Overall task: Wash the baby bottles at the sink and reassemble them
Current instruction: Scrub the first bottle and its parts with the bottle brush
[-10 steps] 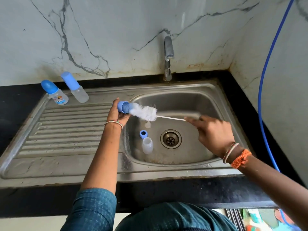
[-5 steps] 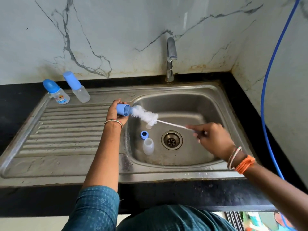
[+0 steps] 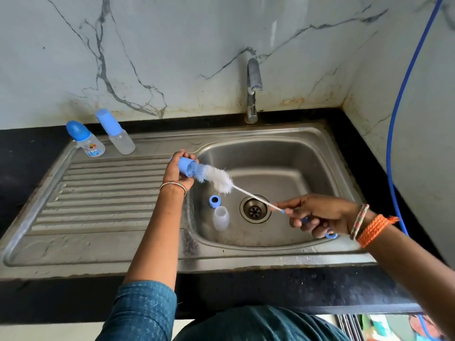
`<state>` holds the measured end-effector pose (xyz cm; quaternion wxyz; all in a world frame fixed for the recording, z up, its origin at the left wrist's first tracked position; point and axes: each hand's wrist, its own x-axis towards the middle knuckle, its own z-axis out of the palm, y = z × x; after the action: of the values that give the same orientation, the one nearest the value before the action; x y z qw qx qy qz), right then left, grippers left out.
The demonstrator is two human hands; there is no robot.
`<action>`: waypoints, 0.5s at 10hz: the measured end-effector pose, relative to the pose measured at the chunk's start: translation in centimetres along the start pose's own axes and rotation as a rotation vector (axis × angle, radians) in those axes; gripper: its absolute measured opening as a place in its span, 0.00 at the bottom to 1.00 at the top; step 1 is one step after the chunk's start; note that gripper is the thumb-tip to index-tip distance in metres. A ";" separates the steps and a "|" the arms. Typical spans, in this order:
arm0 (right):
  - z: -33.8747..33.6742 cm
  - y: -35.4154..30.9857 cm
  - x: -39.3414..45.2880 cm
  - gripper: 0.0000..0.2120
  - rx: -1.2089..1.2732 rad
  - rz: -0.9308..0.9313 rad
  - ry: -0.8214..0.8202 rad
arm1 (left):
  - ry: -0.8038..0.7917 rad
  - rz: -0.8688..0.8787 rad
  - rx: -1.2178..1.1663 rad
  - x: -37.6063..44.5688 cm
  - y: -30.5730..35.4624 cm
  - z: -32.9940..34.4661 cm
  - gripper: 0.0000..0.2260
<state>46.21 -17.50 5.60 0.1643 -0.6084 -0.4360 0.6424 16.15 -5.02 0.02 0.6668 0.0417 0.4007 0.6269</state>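
**Scrubbing the cap with the brush**

The step in hand looks to be cleaning inside the blue cap (image 3: 186, 166). To do it well, the cap's mouth should stay turned toward the brush (image 3: 216, 177) so the bristles reach the closed end, the wire should be twisted rather than only pushed, and both should stay over the basin (image 3: 307, 168) so drips fall in.

The left hand (image 3: 175, 171) is curled round the cap, gripping it with the open end facing right. The right hand (image 3: 317, 215) is closed on the brush's blue handle, fingers wrapped, forefinger and thumb pinching the wire. The bristle tip sits in the cap's mouth; the rest of the head lies outside it.

Below and between the hands, in the basin, lie the bare bottle (image 3: 220, 217) and the ring (image 3: 214, 201), just beside each other. Two capped bottles (image 3: 103, 137) stand beyond the left hand, well apart from it.
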 end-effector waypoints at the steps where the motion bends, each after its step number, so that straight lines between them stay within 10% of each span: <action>1: -0.4 0.8 0.1 0.17 -0.312 -0.245 0.138 | 0.051 -0.019 0.012 -0.2 0.2 0.0 0.08; 2: 0.4 1.0 -0.4 0.26 -1.149 -0.783 0.783 | 0.167 -0.024 0.100 0.2 0.3 -0.5 0.13; 3: 0.7 1.6 -0.2 0.26 -1.317 -0.982 0.860 | 0.130 0.017 0.091 0.2 0.1 -0.2 0.10; 5: -1.2 1.5 0.6 0.17 0.065 -0.048 -0.064 | -0.103 0.044 -0.074 -0.9 -0.4 0.6 0.10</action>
<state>47.68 -17.44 4.24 0.1854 -0.5714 -0.4344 0.6711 16.90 -5.59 0.63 0.6739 0.0582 0.3414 0.6526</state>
